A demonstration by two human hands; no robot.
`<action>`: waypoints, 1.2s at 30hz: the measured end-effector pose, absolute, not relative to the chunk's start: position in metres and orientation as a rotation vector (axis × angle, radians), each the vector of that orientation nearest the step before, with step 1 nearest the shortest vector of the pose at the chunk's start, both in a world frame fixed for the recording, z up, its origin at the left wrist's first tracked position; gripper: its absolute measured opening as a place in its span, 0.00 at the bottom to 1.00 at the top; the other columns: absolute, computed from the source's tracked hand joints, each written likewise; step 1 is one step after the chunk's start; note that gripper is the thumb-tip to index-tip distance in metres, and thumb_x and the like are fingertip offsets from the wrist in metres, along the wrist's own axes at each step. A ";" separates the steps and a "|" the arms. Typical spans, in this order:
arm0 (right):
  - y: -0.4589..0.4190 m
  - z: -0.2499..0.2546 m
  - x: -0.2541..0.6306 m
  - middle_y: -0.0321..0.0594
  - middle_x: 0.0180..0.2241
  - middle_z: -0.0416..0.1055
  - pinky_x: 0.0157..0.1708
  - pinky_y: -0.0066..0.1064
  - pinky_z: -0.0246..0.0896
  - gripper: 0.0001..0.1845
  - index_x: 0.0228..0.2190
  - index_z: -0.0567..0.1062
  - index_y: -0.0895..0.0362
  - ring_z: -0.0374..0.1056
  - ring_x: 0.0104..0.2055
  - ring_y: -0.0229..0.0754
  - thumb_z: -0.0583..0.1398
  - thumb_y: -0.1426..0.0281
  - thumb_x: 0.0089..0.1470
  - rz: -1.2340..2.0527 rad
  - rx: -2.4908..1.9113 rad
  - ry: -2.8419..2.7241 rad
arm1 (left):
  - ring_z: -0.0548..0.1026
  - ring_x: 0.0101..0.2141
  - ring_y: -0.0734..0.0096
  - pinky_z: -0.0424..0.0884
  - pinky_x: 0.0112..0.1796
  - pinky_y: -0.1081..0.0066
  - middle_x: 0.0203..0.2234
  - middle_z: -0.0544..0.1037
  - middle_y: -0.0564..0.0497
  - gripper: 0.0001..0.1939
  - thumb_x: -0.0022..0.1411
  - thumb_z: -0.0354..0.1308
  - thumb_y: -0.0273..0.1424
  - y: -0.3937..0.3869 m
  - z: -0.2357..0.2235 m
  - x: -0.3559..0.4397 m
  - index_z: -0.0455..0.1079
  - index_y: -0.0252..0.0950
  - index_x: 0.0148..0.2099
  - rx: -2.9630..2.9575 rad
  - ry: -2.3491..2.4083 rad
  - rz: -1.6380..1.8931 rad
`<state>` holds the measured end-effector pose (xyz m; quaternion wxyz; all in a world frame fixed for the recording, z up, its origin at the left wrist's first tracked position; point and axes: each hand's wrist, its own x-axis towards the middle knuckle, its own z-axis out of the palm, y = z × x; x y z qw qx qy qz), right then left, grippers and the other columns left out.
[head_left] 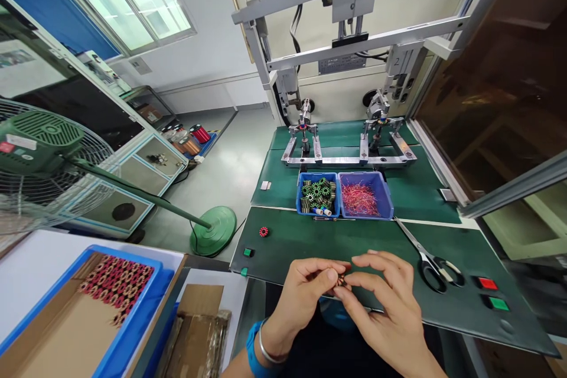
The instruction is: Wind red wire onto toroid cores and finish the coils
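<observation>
A small copper-wound motor stator (pixel 341 280) is between my two hands, over the front edge of the green bench. My left hand (pixel 303 292) pinches it from the left between thumb and fingers, which partly hide it. From the right, the thumb and index fingertip of my right hand (pixel 385 304) close on it, with the other fingers raised and curved. Beyond them, a blue bin (pixel 299 196) holds green stator cores, and beside it a purple bin (pixel 384 189) contains red wire scraps (pixel 359 199). One red stator (pixel 264 231) lies alone on the bench's left part.
Scissors (pixel 423 254) with black handles lie right of the bins. Red (pixel 488 283) and green (pixel 499 303) buttons sit near the right edge. A two-station winding machine (pixel 345 160) stands behind. At left are a blue tray (pixel 153 283) of wound stators and a green fan (pixel 42 139).
</observation>
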<state>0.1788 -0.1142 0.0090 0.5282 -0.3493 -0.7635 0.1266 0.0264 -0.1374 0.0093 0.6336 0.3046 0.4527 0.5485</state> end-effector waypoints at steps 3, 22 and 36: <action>-0.114 0.009 0.181 0.42 0.41 0.68 0.46 0.44 0.58 0.06 0.34 0.75 0.52 0.61 0.49 0.50 0.65 0.74 0.55 0.353 -0.830 -1.837 | 0.80 0.31 0.67 0.75 0.32 0.72 0.35 0.85 0.43 0.13 0.52 0.72 0.40 -0.138 0.009 0.025 0.83 0.37 0.35 0.712 1.024 1.245; -0.099 0.017 0.197 0.37 0.50 0.70 0.50 0.43 0.65 0.09 0.32 0.77 0.47 0.61 0.55 0.48 0.58 0.69 0.63 1.079 -0.793 -2.024 | 0.77 0.27 0.75 0.73 0.34 0.77 0.25 0.81 0.51 0.14 0.55 0.71 0.39 -0.146 0.007 0.016 0.82 0.34 0.39 0.826 0.849 1.007; -0.114 0.000 0.192 0.42 0.48 0.70 0.47 0.42 0.67 0.12 0.38 0.71 0.49 0.64 0.52 0.50 0.65 0.70 0.52 0.943 -0.971 -1.899 | 0.80 0.28 0.72 0.73 0.30 0.78 0.31 0.85 0.43 0.15 0.45 0.76 0.40 -0.141 0.007 0.023 0.84 0.37 0.34 0.593 0.909 1.111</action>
